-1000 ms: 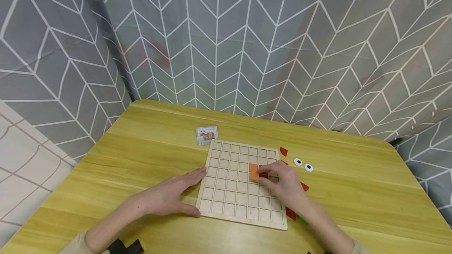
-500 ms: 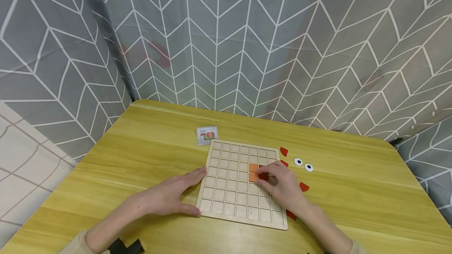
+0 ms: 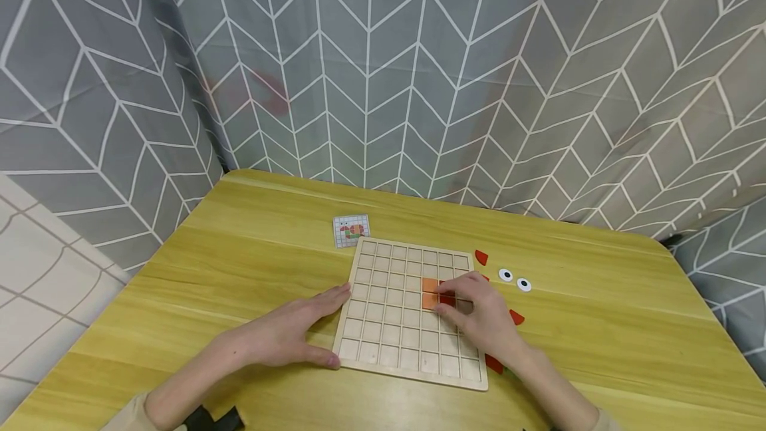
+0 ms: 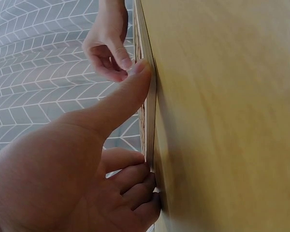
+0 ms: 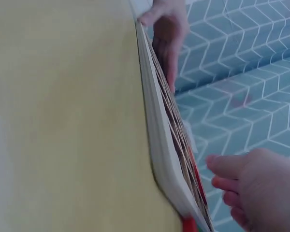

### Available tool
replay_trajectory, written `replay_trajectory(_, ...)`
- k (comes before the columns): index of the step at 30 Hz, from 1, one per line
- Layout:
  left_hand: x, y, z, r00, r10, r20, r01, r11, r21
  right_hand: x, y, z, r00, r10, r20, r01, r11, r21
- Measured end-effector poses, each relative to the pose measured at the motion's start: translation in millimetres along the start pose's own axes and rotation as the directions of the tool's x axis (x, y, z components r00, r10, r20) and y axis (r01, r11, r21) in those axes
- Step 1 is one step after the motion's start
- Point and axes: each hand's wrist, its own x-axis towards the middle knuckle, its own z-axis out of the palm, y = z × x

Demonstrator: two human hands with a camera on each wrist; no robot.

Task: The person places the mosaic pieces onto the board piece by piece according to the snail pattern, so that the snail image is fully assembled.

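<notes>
My left hand [image 3: 290,330] was spread along the left edge of the wooden grid board [image 3: 392,315] on the counter [image 3: 263,245]. If it slipped, the board could have skidded, jolting the orange square tiles [image 3: 429,285]. Tile pair: right of centre, long axis front-to-back. Right hand [image 3: 486,314] curved beside them; couldn't tell if pinching.

Tiles [image 3: 429,285] sit in the board [image 3: 391,315], a card [image 3: 350,229] behind it, eye discs [image 3: 523,284] right.
</notes>
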Motion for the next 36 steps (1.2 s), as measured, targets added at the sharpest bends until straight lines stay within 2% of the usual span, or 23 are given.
replay_trajectory(4,-0.5,0.0,0.0,1.000,-0.002,0.001,0.002,1.000,-0.003,4.1,11,-15,0.994,0.087,-0.063,-0.088,0.996,-0.006)
replay_trajectory(7,-0.7,0.1,-0.3,1.000,-0.003,0.004,0.003,1.000,-0.005,5.6,23,-31,0.974,0.206,-0.097,-0.210,0.977,-0.032)
replay_trajectory(11,-0.6,0.4,-0.5,1.000,-0.003,0.009,0.003,1.000,0.002,5.0,37,-49,0.943,0.330,-0.036,-0.332,0.940,-0.083)
replay_trajectory(16,-1.1,0.6,-0.4,1.000,-0.005,0.009,0.005,1.000,0.004,4.5,48,-56,0.931,0.362,0.049,-0.355,0.928,-0.110)
replay_trajectory(22,-0.7,1.3,-1.0,1.000,-0.017,0.009,0.017,1.000,-0.007,2.7,53,-53,0.920,0.378,0.106,-0.369,0.924,-0.101)
replay_trajectory(36,-1.0,1.7,-1.0,1.000,-0.005,0.008,0.005,1.000,0.006,1.1,52,-48,0.933,0.355,0.056,-0.349,0.933,-0.087)
